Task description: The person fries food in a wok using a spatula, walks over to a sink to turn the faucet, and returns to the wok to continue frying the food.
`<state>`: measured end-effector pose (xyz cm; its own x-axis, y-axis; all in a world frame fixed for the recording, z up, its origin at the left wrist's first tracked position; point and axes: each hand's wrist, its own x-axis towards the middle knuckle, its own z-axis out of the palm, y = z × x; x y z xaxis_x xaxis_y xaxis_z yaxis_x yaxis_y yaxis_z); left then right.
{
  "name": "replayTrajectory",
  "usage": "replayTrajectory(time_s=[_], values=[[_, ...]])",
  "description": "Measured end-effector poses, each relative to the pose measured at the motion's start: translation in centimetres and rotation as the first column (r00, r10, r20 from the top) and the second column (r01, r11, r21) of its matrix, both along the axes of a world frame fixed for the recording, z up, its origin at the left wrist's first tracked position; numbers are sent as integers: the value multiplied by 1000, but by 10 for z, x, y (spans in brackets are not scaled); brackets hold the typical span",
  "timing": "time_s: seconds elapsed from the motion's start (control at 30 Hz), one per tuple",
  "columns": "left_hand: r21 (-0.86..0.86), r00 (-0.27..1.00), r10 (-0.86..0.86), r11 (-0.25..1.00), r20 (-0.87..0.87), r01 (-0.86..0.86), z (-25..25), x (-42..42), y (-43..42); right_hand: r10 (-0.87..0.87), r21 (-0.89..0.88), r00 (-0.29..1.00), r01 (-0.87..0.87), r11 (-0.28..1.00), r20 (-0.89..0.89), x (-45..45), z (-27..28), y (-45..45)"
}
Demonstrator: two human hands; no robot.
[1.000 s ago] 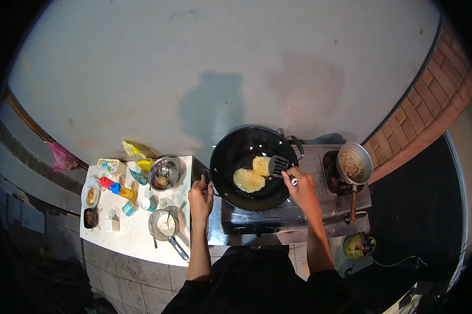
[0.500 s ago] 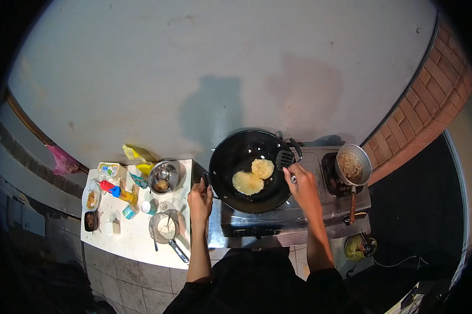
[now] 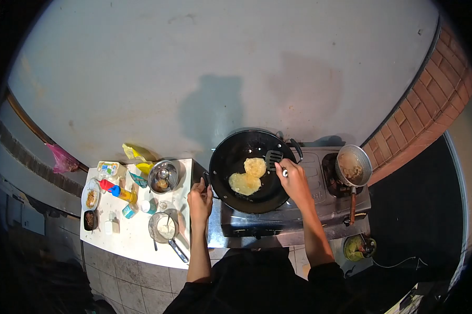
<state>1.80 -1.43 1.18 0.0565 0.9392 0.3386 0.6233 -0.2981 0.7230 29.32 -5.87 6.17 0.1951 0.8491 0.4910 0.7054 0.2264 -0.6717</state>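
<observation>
Two pale golden pieces of food lie side by side in a black wok [image 3: 246,205]: a rounder upper piece [image 3: 255,167] and a wider lower piece [image 3: 243,184], their edges touching. My right hand [image 3: 294,180] is closed on the handle of a black slotted spatula [image 3: 273,158], whose blade is just right of the upper piece. My left hand [image 3: 200,200] is closed on the wok's left handle, at the rim.
On the stove's right burner stands a small pot [image 3: 362,168] with food in it. The white table [image 3: 134,243] at left bears a metal bowl [image 3: 171,168], a saucepan [image 3: 153,226], bottles and small dishes. A gas cylinder [image 3: 353,248] is below right.
The spatula first moved right, off the upper piece, then back left beside it. Both food pieces have shifted slightly left in the wok. My left hand stays at the handle.
</observation>
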Motion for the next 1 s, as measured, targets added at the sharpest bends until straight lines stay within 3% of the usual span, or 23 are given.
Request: replayTrajectory(time_s=[0.33, 0.4, 0.7, 0.93, 1.0], values=[[-35, 999, -24, 999, 45, 26, 1, 0, 1, -33, 42, 997, 36, 998, -65, -5, 7, -3], [-27, 999, -25, 999, 41, 26, 1, -1, 1, 25, 135, 996, -13, 991, -86, -4, -7, 4], [-1, 999, -16, 1000, 36, 16, -3, -1, 2, 74, -57, 997, -72, 996, 30, 2, -8, -12], [-27, 999, -12, 1000, 51, 13, 0, -1, 1, 57, 7, 998, -56, 998, -4, 0, 10, -30], [-2, 1000, -14, 1000, -25, 13, -1, -2, 2, 24, 30, 1000, -24, 999, 3, 0, 12, -34]])
